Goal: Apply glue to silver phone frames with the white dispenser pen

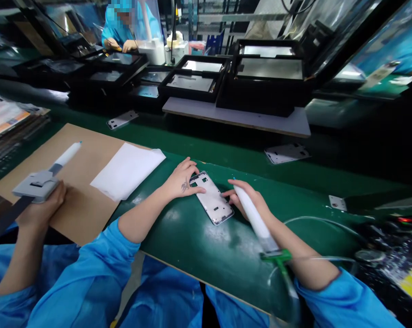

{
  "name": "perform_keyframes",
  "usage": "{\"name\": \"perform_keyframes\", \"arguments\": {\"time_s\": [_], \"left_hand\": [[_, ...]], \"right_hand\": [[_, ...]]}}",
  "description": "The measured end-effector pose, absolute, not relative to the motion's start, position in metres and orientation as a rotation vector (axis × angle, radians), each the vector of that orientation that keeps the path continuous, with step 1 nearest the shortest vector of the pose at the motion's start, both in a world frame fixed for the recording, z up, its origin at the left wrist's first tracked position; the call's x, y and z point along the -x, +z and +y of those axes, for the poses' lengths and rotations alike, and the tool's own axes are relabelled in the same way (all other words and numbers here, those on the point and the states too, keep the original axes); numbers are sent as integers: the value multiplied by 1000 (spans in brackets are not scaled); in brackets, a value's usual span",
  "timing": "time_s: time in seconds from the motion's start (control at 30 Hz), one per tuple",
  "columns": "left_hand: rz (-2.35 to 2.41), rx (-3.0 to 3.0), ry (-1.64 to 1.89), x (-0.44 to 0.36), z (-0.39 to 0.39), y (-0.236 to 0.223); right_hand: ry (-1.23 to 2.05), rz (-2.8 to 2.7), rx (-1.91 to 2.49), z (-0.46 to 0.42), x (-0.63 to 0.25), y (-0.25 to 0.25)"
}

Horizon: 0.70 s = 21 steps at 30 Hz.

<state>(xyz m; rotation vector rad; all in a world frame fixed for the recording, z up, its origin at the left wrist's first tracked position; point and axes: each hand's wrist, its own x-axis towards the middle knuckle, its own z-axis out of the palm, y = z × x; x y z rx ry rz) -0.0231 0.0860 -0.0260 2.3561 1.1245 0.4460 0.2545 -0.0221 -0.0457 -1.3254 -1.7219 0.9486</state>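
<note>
A pale phone mid-frame (213,200) with small cut-outs lies slanted on the green bench mat. My left hand (182,178) grips its upper left corner, thumb on the face and fingers round the far edge. My right hand (251,200) is closed round a white dispensing syringe (252,214) with a teal tip and a green fitting at its rear. That tip points up and away, above the mat beyond the frame. Some right fingers reach to the frame's right edge; whether they touch it I cannot tell.
At left a co-worker's hand (43,205) holds a grey-bodied tool with a white syringe, over brown cardboard (79,218) and white paper (127,171). Further phone frames (287,153) lie beyond. Black trays (267,68) stand along the back. A thin clear tube (323,219) runs to the right.
</note>
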Motion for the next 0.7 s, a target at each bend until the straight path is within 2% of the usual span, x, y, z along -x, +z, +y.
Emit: {"name": "perform_keyframes", "arguments": {"time_s": [0.27, 0.37, 0.53, 0.7], "left_hand": [[1034, -2353, 366, 8, 81, -27], [1027, -2337, 387, 9, 83, -30], [984, -2337, 433, 11, 84, -35], [963, -2337, 424, 9, 84, -35]], "right_hand": [[1150, -1215, 1355, 2, -233, -38], [1182, -1287, 1304, 7, -219, -34], [1052, -1596, 1367, 7, -214, -32], [992, -1518, 1502, 9, -215, -35]]}}
